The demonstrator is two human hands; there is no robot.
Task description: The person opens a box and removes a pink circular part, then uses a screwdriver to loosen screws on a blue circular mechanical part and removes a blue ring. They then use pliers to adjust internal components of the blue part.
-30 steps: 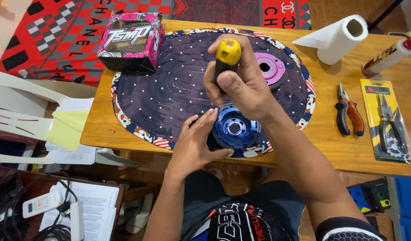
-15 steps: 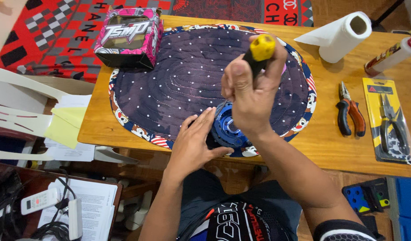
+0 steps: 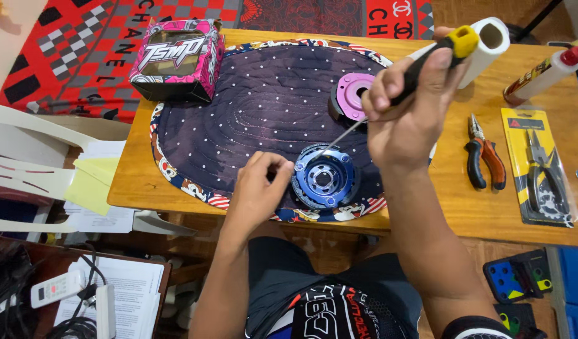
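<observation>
— What do we see in the grip of the right hand (image 3: 405,119)?

— We see it closed around a screwdriver (image 3: 427,59) with a black handle and a yellow cap. The thin metal shaft goes down and to the left, and its tip comes to the far edge of the blue round metal part (image 3: 324,179). Whether the tip really touches it, we cannot tell.

— And the left hand (image 3: 257,191)?

— Its grip is narrow, the fingers curled together just at the left side of the blue part. We cannot tell if they pinch something small; the fingertips are hidden.

— Where does the blue part lie?

— It lies flat on the near edge of a dark oval quilted mat (image 3: 251,107) with white dots and a coloured border. The mat covers the middle of the wooden bench (image 3: 464,213).

— What is around it?

— A little farther on the mat, partly behind the right hand, we see a pink round part (image 3: 355,94). At the far left corner of the mat stands a pink box (image 3: 176,59) with a clear window. To the right, on the bare wood, lie pliers with red and black handles (image 3: 483,160), and beside them another pair of pliers in a yellow package (image 3: 540,166). Far right we see a white paper roll (image 3: 489,44) and a bottle with a red tip (image 3: 543,75).
</observation>
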